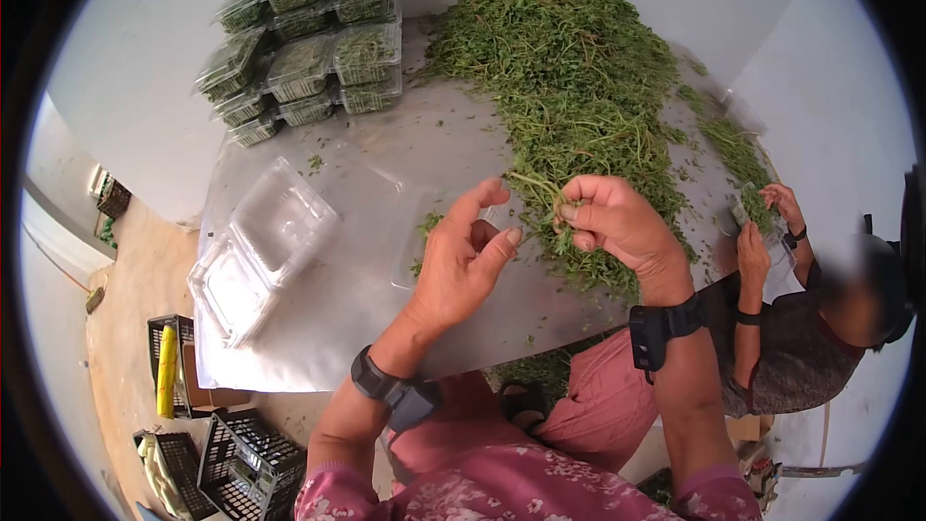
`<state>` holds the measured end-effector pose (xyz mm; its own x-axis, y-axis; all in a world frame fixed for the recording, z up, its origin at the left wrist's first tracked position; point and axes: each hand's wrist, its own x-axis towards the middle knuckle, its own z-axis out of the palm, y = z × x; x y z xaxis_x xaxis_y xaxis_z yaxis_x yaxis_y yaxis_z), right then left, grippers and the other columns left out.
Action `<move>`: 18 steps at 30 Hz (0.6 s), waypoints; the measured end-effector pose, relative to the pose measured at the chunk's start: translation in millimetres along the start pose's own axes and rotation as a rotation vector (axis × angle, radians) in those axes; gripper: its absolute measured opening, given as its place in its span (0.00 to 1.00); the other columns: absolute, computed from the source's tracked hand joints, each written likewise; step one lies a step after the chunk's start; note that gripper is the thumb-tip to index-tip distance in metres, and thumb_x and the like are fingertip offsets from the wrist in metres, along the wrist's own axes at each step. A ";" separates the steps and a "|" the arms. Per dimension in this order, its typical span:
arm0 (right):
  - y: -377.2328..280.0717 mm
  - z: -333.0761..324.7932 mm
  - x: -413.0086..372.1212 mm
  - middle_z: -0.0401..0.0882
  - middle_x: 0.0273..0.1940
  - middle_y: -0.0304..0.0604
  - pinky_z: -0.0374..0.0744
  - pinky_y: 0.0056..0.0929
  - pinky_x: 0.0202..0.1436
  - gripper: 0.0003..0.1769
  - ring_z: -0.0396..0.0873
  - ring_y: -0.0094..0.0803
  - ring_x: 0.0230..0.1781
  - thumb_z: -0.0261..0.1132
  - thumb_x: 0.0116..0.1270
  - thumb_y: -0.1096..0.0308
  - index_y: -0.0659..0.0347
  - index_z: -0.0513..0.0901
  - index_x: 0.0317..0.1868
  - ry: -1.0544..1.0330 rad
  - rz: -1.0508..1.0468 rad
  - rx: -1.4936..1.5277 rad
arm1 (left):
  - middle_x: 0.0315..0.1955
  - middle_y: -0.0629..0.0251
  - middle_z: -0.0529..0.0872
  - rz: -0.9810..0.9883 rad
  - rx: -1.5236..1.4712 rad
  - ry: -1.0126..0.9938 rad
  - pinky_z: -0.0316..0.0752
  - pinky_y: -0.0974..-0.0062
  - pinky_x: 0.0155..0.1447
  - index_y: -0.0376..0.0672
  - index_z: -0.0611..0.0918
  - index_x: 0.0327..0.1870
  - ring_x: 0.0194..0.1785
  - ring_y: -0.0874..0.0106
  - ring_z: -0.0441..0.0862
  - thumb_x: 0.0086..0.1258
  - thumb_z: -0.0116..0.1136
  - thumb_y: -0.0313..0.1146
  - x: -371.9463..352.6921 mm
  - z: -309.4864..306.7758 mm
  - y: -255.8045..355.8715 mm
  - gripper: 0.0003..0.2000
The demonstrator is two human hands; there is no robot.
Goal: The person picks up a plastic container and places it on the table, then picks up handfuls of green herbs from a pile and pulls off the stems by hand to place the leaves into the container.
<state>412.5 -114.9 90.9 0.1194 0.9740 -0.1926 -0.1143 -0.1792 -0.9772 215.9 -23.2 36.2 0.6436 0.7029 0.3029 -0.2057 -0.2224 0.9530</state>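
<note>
A big heap of green herbs [569,77] lies on a grey sheet-covered table [405,145]. My right hand [617,227] pinches a small bunch of herb sprigs [558,201] at the near edge of the heap. My left hand [463,265] hovers just left of it with fingers apart, holding nothing I can make out. An open clear plastic clamshell box [260,251] lies empty to the left of my left hand. Both wrists carry black bands.
Several closed clamshell boxes filled with herbs [309,48] are stacked at the table's far left. Another person [820,318] sits at the right, both hands on a box of herbs [757,212]. Black plastic crates [241,463] stand on the floor at lower left.
</note>
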 end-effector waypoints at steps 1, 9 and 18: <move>0.5 2.4 1.4 0.75 0.30 0.34 0.66 0.16 0.23 0.08 0.69 0.16 0.22 0.63 0.66 0.71 0.68 0.77 0.41 -0.031 0.010 0.016 | 0.51 0.60 0.79 -0.031 -0.098 0.019 0.76 0.80 0.37 0.36 0.70 0.62 0.32 0.76 0.80 0.69 0.58 0.27 -0.2 1.8 0.3 0.21; 3.5 23.5 7.5 0.77 0.31 0.35 0.68 0.14 0.24 0.11 0.71 0.16 0.22 0.64 0.66 0.70 0.69 0.78 0.44 -0.155 0.027 0.038 | 0.38 0.68 0.83 -0.210 -0.331 -0.076 0.73 0.82 0.36 0.39 0.78 0.48 0.30 0.80 0.79 0.74 0.53 0.34 4.6 -12.4 0.7 0.10; 3.1 23.4 9.1 0.76 0.27 0.32 0.68 0.15 0.23 0.11 0.70 0.15 0.21 0.67 0.64 0.66 0.67 0.81 0.39 -0.125 0.026 -0.114 | 0.30 0.71 0.83 -0.191 -0.301 -0.039 0.71 0.83 0.34 0.41 0.80 0.36 0.28 0.81 0.78 0.75 0.52 0.34 5.8 -18.9 2.8 0.09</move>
<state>390.1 -103.3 88.2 -0.0065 0.9773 -0.2120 -0.0022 -0.2120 -0.9773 205.1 -7.0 40.6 0.7178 0.6849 0.1251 -0.2833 0.1232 0.9511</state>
